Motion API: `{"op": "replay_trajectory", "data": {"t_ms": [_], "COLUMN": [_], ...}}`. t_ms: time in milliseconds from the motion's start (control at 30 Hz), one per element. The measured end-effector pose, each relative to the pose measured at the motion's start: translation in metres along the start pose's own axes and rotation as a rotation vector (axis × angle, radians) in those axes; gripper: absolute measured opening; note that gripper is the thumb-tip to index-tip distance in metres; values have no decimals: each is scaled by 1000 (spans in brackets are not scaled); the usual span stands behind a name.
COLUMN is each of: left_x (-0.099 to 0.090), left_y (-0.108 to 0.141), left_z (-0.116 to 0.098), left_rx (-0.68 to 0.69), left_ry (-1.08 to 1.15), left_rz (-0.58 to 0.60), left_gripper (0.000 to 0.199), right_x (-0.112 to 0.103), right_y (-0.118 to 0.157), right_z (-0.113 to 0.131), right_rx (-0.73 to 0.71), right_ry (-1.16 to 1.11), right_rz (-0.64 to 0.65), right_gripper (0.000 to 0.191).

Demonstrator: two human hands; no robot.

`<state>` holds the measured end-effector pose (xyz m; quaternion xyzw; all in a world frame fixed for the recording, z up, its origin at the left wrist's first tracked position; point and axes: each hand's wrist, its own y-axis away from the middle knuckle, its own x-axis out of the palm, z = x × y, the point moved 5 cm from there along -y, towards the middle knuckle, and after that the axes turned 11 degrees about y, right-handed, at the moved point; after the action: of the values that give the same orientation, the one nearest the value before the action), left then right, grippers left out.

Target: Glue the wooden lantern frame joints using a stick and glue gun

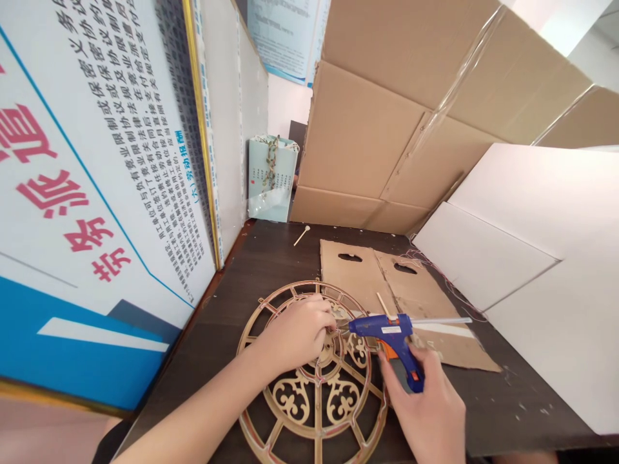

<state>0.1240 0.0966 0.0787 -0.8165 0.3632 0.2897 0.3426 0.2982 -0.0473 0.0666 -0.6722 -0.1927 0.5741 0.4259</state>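
– Person's L forearm (207,403) closest, then R hand (428,409) wrapped round the handle of a blue glue gun (382,327)?
– Yep, nozzle just beside L hand (300,335), whose fingers curl in over the round wooden lattice (318,419); can't tell if they pinch anything
– & the lattice itself?
– On the dark table (213,341), far edge nr the flat cardboard sheet (355,274)
– Further back?
– Small pale stick (301,236), then a light-blue bag (258,174) w/ a big upright cardboard panel (362,129) beside it

Free tabletop (217,348) left of wooden wheel (318,405), left hand (312,322) and glue gun (384,326) crowding hub (327,352) — cardboard wall (362,135) beyond
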Motion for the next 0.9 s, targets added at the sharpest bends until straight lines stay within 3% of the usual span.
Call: {"op": "replay_trajectory", "data": {"t_ms": [900], "left_x": [0], "left_y": [2], "left_z": [2], "left_rx": [-17], "left_ry": [-3], "left_rz": [11], "left_gripper": [38], "right_x": [3], "right_y": [11], "right_z": [-5], "right_rx": [-78], "right_ry": [32], "right_rz": [-54], "right_gripper": [45]}}
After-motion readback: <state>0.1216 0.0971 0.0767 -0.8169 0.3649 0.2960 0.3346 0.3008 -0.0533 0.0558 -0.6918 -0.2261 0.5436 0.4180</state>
